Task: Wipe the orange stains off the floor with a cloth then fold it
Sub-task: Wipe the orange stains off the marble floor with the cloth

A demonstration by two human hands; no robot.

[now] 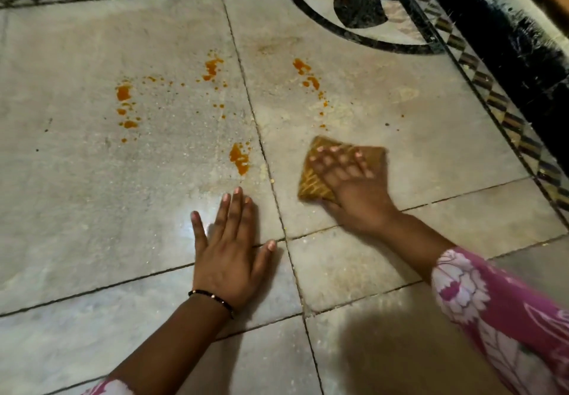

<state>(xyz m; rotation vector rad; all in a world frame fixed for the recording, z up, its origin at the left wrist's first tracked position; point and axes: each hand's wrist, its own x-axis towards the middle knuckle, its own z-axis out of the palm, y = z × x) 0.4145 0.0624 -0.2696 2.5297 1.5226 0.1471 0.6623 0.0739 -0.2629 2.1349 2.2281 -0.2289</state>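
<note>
Our right hand (348, 179) presses the cloth (314, 179) flat with fingers spread, nearest orange stains (239, 160) lying leftward, just beyond our flat, open left hand (229, 259).

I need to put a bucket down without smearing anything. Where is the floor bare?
Bare floor: the near tiles left of the left hand, and the tiles between the two arms. Also right of the cloth under the right hand, toward the patterned border. Crowded: orange stains spread beyond both hands.
</note>
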